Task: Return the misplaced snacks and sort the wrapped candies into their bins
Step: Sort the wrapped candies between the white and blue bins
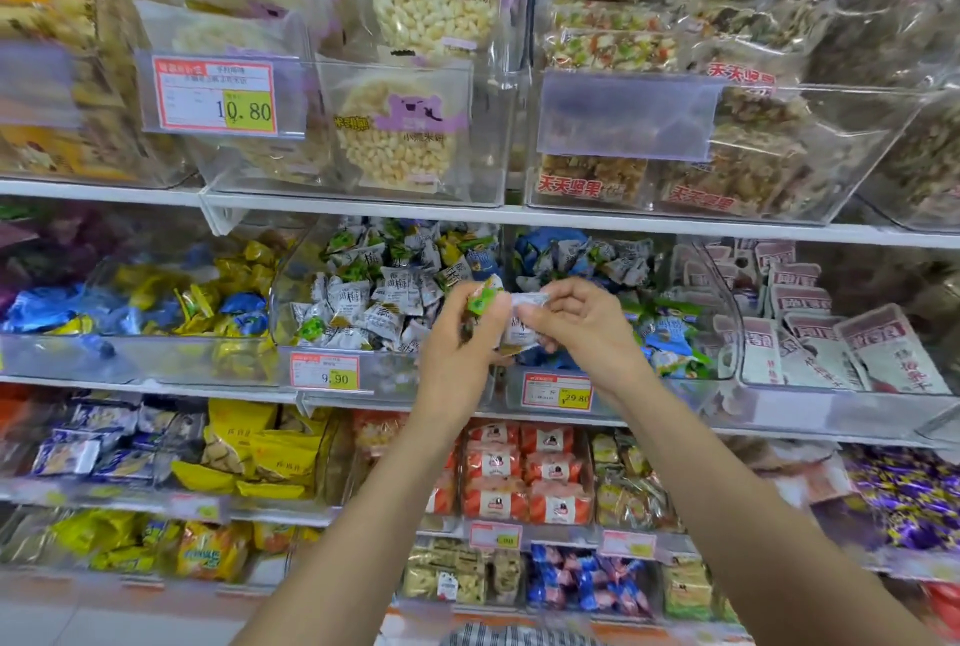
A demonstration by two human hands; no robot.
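Note:
Both my hands are raised in front of the middle shelf, between two clear candy bins. My left hand grips several small wrapped candies, green and white ones showing above its fingers. My right hand pinches a white wrapped candy right beside them, and another white wrapper sits between the two hands. Behind on the left is the bin of grey-white and green candies. Behind on the right is the bin of blue, white and green candies.
A bin of yellow and blue candies stands to the left and white pouches to the right. Rice-cake packs and nut bars fill the bins above. Shelves of assorted snacks run below. Price tags hang on the shelf edge.

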